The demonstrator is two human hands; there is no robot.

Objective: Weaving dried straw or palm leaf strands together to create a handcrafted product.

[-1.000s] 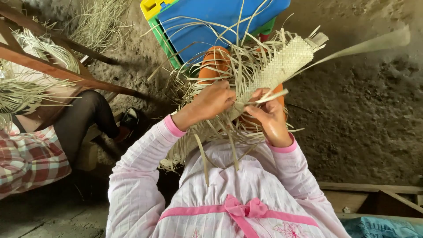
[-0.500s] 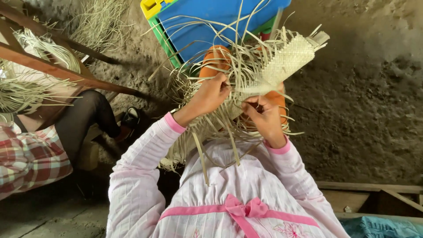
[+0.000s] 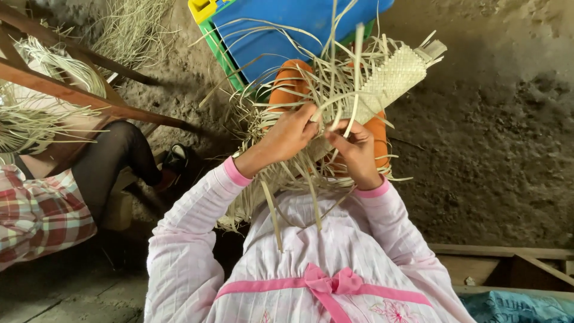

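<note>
1 head cam, looking down, close up

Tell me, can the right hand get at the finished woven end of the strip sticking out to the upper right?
Probably yes. The right hand grips loose straw strands just below the woven strip, and only thin stray strands cross the path. It would have to let go first; the left hand also holds the bundle.

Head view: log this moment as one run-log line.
left hand: gripping loose straw strips | right hand: pinching a strip | woven mat piece: partly plaited, held over lap | blue plastic stool: ahead on dirt floor
</note>
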